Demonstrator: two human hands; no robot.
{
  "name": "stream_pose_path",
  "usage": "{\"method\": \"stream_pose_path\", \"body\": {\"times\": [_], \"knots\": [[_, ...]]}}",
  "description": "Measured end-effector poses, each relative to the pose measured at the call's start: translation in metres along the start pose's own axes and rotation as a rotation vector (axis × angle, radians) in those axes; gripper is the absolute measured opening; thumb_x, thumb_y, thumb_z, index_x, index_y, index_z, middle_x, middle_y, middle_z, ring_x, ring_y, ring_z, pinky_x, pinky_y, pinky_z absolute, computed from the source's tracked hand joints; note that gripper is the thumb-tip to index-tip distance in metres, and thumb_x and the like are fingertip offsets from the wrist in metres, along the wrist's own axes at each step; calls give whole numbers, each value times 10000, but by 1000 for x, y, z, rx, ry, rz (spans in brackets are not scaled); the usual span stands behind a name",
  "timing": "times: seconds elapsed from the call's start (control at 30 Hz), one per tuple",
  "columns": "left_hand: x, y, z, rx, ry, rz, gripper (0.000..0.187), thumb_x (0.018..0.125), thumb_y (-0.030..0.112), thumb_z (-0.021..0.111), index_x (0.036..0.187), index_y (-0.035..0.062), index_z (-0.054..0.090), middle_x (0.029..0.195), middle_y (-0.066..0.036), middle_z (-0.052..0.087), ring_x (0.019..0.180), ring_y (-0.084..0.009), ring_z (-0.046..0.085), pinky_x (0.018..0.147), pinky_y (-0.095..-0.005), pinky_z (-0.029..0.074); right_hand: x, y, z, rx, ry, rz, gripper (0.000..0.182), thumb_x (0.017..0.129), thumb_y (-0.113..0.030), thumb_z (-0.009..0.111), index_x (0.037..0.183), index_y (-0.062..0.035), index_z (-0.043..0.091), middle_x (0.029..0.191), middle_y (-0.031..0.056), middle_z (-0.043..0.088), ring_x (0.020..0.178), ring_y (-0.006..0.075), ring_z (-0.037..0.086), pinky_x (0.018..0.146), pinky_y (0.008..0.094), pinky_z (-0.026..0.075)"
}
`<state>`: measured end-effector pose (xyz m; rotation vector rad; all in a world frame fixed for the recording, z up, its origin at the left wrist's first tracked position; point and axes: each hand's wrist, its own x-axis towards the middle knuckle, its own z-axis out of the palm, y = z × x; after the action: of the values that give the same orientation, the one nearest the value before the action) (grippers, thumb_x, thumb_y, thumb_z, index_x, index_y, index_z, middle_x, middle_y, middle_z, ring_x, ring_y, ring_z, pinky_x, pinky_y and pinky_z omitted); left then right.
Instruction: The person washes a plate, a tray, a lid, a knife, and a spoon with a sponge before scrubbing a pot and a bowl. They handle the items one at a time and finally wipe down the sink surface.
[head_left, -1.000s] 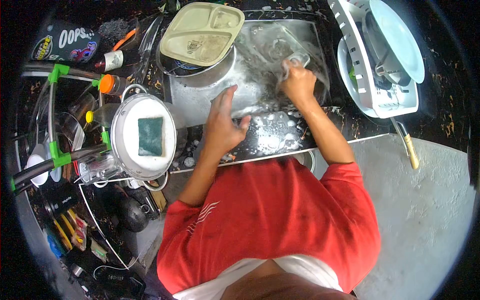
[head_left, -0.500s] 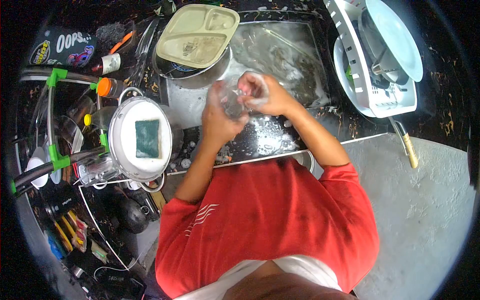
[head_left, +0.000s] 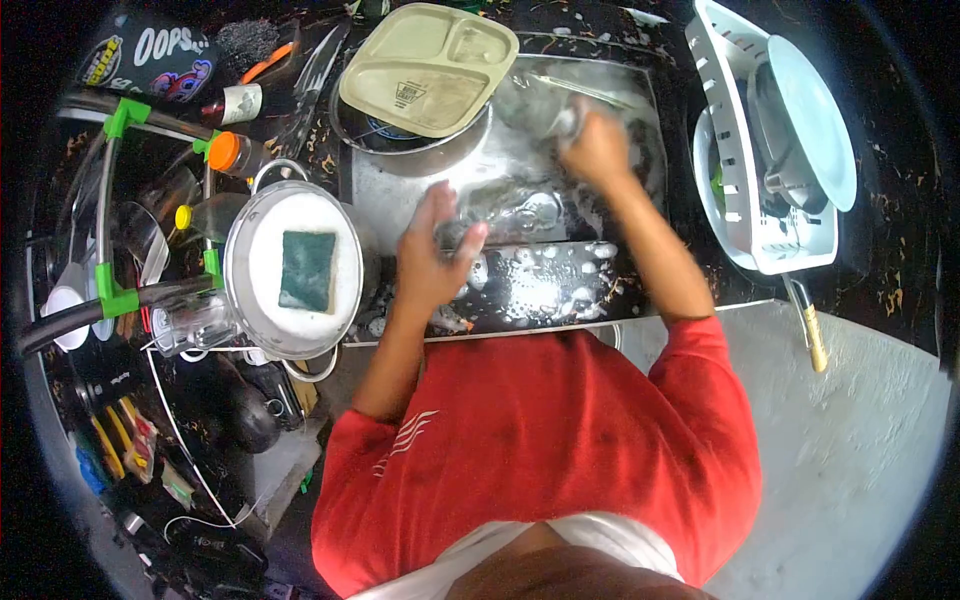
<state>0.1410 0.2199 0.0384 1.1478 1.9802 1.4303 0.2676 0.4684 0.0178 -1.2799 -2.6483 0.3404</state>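
My left hand (head_left: 432,255) is over the sink's near left part, thumb and fingers apart, with nothing clearly held. Just right of it, a clear, glass-like shape (head_left: 520,210) shows in the sink (head_left: 400,205). My right hand (head_left: 600,150), blurred by motion, is closed over the sink's far right part, at a pale blurred thing (head_left: 568,122) that I cannot make out. A thin pale stick-like item (head_left: 580,90) lies beyond it in cloudy water.
A divided beige tray (head_left: 430,70) rests on a pot (head_left: 440,155). Left stands a pot of suds (head_left: 335,220) with a green sponge (head_left: 307,270). A white rack (head_left: 745,180) holds dishes at right; a knife handle (head_left: 812,335) juts out below. Bottles and a green-jointed frame (head_left: 120,298) are far left.
My hands have parted. The right one moved away to the far right of the sink; the left one opened and stayed near. The clear shape now shows in the sink between them. The view shifted slightly.
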Motion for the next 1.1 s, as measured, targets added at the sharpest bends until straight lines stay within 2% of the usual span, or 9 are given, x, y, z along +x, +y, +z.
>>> {"method": "stream_pose_path", "body": {"times": [0.17, 0.23, 0.37, 0.47, 0.63, 0.8, 0.87, 1.03, 1.1], "knots": [[-53, -12, -17, 53, -1, -61, 445, 760, 195, 701, 1121, -27, 564, 977, -181, 647, 899, -290, 630, 812, -357, 484, 107, 58, 21, -388, 201, 132, 350, 814, -199, 548, 1160, -145, 554, 1096, 86, 601, 1064, 277, 539, 890, 520, 382], [-67, -22, -15, 154, 94, 115, 323, 759, 154, 675, 1024, -17, 605, 934, -175, 642, 851, -312, 625, 780, -375, 484, 125, 66, 37, -499, 143, 79, 281, 865, -201, 476, 1118, -149, 588, 1084, 64, 604, 1063, 260, 534, 907, 553, 343], [-81, -27, -14, 212, 168, 178, 280, 746, 105, 639, 990, -28, 604, 893, -177, 631, 826, -337, 612, 762, -391, 481, 141, 50, 62, -439, -92, -28, 336, 791, -191, 567, 1123, -146, 591, 1127, 103, 607, 1125, 287, 522, 945, 568, 330], [-81, -24, -12, 151, 232, 186, 282, 738, 89, 635, 991, -32, 602, 897, -185, 630, 841, -338, 612, 767, -391, 485, 139, 35, 78, -430, -41, -122, 271, 837, -170, 484, 1067, -151, 627, 1109, 62, 612, 1081, 261, 537, 919, 577, 320], [-85, -27, -12, 127, 207, 157, 282, 754, 61, 633, 1015, -37, 588, 974, -162, 629, 908, -293, 616, 830, -362, 478, 140, 1, 79, -334, -296, -148, 249, 739, -130, 570, 965, -59, 645, 1001, 132, 658, 1004, 299, 605, 964, 584, 296], [-81, -26, -10, 100, 221, 164, 291, 716, 55, 641, 989, -36, 601, 917, -183, 632, 846, -333, 616, 788, -385, 490, 124, 1, 99, -151, -182, -317, 159, 740, -150, 563, 827, -47, 648, 928, 171, 664, 930, 348, 628, 1015, 629, 235], [-81, -28, -10, 133, 231, 188, 290, 716, 66, 643, 984, -36, 601, 910, -183, 633, 840, -332, 620, 789, -385, 490, 117, 0, 91, -162, -410, -335, 178, 745, -187, 582, 834, -44, 639, 903, 182, 658, 953, 350, 613, 1020, 628, 231], [-80, -28, -9, 137, 229, 187, 279, 724, 74, 643, 978, -34, 601, 912, -180, 633, 842, -329, 619, 782, -388, 489, 102, 19, 58, 98, -289, -397, 280, 703, -247, 643, 970, -172, 680, 910, 116, 670, 948, 322, 612, 924, 540, 332], [-82, -28, -10, 145, 231, 188, 275, 727, 77, 643, 976, -32, 602, 914, -179, 632, 845, -328, 618, 780, -389, 488, 119, 34, 52, -48, -23, -385, 338, 697, -253, 645, 1033, -232, 674, 908, 81, 670, 962, 291, 599, 881, 495, 348]]}}
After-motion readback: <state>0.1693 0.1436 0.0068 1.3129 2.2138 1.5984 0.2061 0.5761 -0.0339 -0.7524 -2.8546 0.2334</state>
